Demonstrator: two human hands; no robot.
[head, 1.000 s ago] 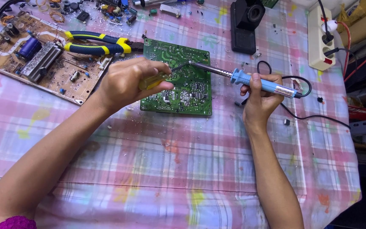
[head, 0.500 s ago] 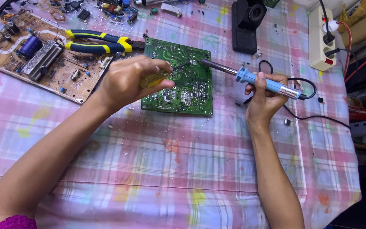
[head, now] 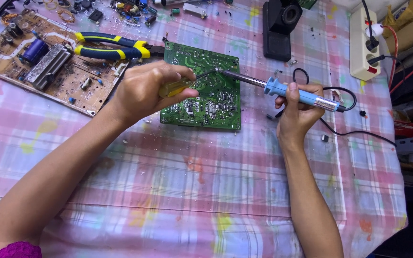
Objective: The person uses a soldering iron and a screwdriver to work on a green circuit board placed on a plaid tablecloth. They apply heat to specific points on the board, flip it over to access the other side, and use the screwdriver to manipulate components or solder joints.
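A counter draped in a pink, white and blue plaid cloth (head: 206, 191) fills the view, seen from above, its far edge strewn with small loose electronic parts. A green rectangular printed circuit board (head: 211, 102) lies flat on the cloth, a little beyond the middle of the counter, and serves here as the landmark.

The left hand (head: 151, 88) rests over the left edge of the green board, its grip closed around a short yellow-handled tool (head: 175, 88) whose thin metal shaft points toward the board's upper middle. The right hand (head: 298, 112), just to the right of the board, has its grip wrapped around the blue handle of a soldering iron (head: 292, 93); the iron's metal tip meets the other tool's tip over the board's top portion.

Left of the board lies a larger tan circuit board (head: 48, 67) with a blue capacitor and a metal heat sink. Blue-and-yellow-handled pliers (head: 113, 45) sit at the green board's upper left corner. A black device (head: 280, 26) stands beyond it, and a cream power strip (head: 364, 43) is far to its right.

Likely risks: the hot tip may scorch neighbouring parts or the cloth if it slips, and the iron's black cord (head: 340, 114), looping near the right wrist, could snag and jerk the tip.
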